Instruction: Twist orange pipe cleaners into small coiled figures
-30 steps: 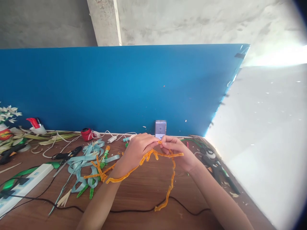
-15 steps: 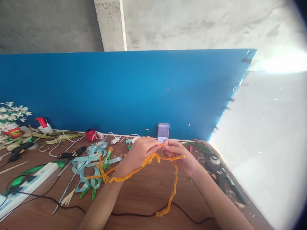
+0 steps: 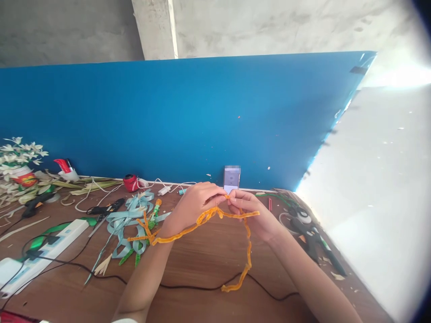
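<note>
Orange pipe cleaners (image 3: 248,244), joined and twisted, hang between my hands above the brown table. My left hand (image 3: 198,204) pinches them at a small bend, fingertips nearly meeting those of my right hand (image 3: 251,211), which also grips the orange strand. One long end stretches left across my left wrist. Another dangles below my right hand, curling at its bottom near a black cable. A short end points right past the right-hand fingers. The exact twist between the fingertips is too small to make out.
Left of my arm lie light-blue ribbon (image 3: 121,224), orange and green pipe-cleaner pieces and a white power strip (image 3: 50,255). A phone (image 3: 231,179) leans on the blue partition (image 3: 188,121). At right are black-handled tools (image 3: 305,233). A black cable (image 3: 188,287) crosses the table.
The view has tilted and shifted slightly, moving the partition's top edge higher. Both hands keep their pinch on the orange pipe cleaners, with little other visible movement.
</note>
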Demonstrator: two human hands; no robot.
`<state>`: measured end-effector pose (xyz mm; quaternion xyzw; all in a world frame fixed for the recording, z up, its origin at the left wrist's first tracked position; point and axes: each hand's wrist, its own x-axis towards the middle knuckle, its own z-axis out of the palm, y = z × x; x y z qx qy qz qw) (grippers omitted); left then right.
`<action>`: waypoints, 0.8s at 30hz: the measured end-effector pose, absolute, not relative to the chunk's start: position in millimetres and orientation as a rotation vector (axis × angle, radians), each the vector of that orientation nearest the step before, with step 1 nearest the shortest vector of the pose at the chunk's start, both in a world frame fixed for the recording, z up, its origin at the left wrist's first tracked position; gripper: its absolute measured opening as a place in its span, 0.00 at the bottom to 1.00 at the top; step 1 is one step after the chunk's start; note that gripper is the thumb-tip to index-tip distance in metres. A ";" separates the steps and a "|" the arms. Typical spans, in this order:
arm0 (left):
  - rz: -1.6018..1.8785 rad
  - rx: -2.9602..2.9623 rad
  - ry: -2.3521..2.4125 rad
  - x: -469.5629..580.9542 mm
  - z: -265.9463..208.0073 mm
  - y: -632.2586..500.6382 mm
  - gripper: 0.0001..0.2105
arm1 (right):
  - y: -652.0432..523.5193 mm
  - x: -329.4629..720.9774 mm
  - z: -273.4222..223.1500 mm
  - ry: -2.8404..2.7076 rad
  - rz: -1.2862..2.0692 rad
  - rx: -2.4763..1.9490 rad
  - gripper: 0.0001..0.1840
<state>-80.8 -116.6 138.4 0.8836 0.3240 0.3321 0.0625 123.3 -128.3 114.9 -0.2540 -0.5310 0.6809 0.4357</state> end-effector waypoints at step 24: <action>0.855 2.599 0.983 -73.1 144.6 -125.9 0.13 | -125.6 133.6 116.3 -1.629 1.354 -0.695 0.15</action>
